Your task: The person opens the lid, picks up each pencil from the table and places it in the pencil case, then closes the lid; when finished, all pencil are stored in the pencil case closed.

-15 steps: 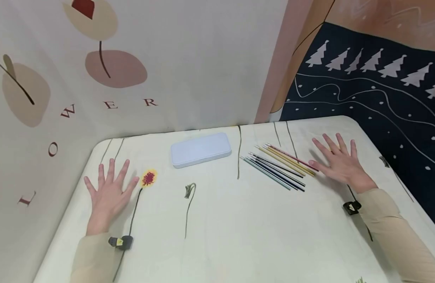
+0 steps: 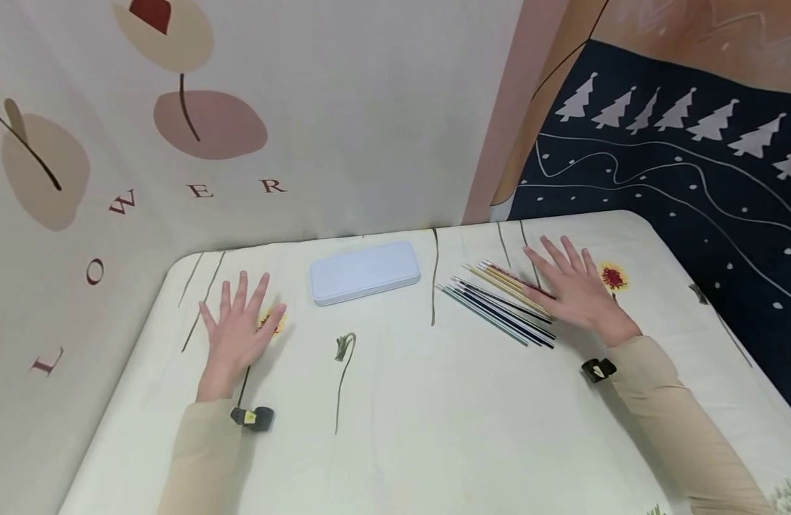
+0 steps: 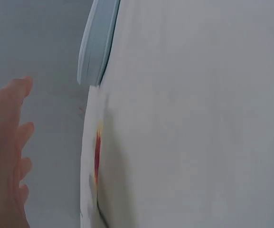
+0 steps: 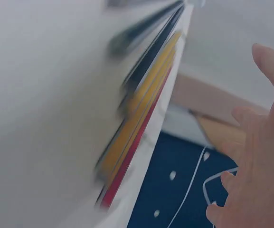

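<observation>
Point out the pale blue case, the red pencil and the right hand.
Pale blue case (image 2: 365,272): head view, middle of its top.
Red pencil (image 4: 131,155): right wrist view, along its shaft.
Right hand (image 2: 577,292): head view, back of the hand.

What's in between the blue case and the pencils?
In the head view, just a thin dark line, seemingly printed on the white cloth, runs between the blue case and the pencils. No other object lies there.

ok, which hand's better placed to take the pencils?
Right, likely: the right hand is empty and overlaps the pencils in the head view; the left hand is farther off, past the blue case.
</observation>
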The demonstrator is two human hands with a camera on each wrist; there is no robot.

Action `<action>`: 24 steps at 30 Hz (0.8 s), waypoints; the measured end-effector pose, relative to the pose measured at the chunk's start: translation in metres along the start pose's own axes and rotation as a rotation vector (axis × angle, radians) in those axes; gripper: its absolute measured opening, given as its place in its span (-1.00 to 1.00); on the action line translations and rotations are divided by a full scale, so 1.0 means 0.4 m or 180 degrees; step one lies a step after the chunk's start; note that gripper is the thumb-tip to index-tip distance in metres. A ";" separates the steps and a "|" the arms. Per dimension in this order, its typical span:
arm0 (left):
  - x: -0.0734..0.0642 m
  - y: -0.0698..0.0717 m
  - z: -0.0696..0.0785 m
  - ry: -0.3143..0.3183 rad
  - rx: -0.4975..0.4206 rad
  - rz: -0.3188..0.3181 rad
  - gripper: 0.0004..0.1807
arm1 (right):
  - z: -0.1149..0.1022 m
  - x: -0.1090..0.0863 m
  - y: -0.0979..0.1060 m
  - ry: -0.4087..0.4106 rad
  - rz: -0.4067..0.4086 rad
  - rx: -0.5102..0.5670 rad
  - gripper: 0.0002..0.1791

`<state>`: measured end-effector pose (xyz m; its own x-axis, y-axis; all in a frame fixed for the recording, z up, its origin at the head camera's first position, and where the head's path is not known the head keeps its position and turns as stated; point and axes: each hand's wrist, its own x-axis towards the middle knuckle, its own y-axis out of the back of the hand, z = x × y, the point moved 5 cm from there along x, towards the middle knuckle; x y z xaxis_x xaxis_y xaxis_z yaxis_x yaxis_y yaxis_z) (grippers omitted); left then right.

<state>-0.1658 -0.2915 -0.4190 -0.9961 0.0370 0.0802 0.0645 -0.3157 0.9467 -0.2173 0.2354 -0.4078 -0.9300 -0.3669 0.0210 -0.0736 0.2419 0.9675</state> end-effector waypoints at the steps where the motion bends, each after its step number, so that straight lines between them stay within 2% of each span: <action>1: 0.007 -0.005 0.008 -0.0005 -0.0033 0.0003 -0.22 | -0.012 0.008 -0.002 0.0030 0.0018 0.0055 -0.15; 6: 0.045 -0.027 0.046 -0.0018 -0.0322 0.0009 -0.20 | -0.070 0.047 -0.012 0.0233 0.0152 0.0349 -0.17; 12: 0.089 -0.055 0.072 0.0025 -0.0796 -0.0051 -0.21 | -0.143 0.090 -0.027 0.0498 0.0284 0.0605 -0.19; 18: 0.119 -0.091 0.097 -0.0005 -0.1079 -0.0228 -0.23 | -0.216 0.127 -0.064 0.0599 0.0182 0.0849 -0.22; 24: 0.133 -0.131 0.110 -0.0067 -0.1264 -0.0377 -0.27 | -0.297 0.153 -0.089 0.0657 0.0092 0.1011 -0.26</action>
<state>-0.2196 -0.2311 -0.4505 -0.9935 0.1133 -0.0118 -0.0830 -0.6492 0.7560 -0.2289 0.0977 -0.4110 -0.8436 -0.5214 0.1288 -0.1865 0.5092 0.8402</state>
